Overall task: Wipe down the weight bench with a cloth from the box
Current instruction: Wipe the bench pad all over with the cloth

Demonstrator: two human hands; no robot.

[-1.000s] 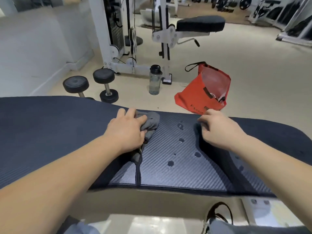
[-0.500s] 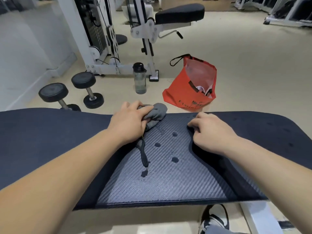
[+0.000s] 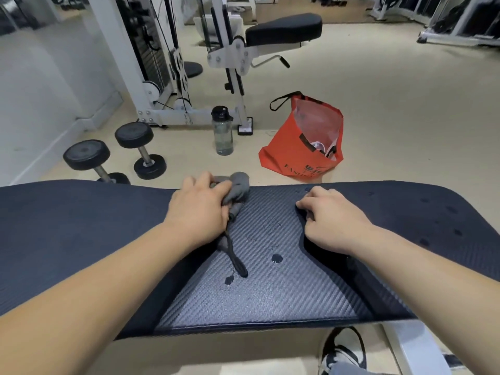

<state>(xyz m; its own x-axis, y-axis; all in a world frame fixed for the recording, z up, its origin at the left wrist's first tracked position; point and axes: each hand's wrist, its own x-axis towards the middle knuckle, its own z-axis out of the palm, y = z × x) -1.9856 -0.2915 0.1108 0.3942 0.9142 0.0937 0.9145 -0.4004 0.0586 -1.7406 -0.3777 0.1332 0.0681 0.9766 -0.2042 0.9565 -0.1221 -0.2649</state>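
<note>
The dark weight bench (image 3: pixel 81 239) stretches across the view, with a grey woven panel in its middle. My left hand (image 3: pixel 197 209) grips a bunched grey cloth (image 3: pixel 238 185) at the panel's far edge; a dark tail of the cloth trails toward me over the panel. Water drops (image 3: pixel 276 257) lie on the panel near that tail. My right hand (image 3: pixel 330 217) rests on the panel's right seam with curled fingers, holding nothing I can see.
On the floor beyond the bench stand an orange bag (image 3: pixel 303 147), a clear water bottle (image 3: pixel 223 131) and two black dumbbells (image 3: pixel 135 147). A white cable machine (image 3: pixel 167 77) with a padded seat is farther back. My shoe (image 3: pixel 343 350) shows below the bench.
My left hand has pushed the cloth toward the far edge of the panel. Several drops in the upper part of the panel are gone. My right hand has stayed on the seam.
</note>
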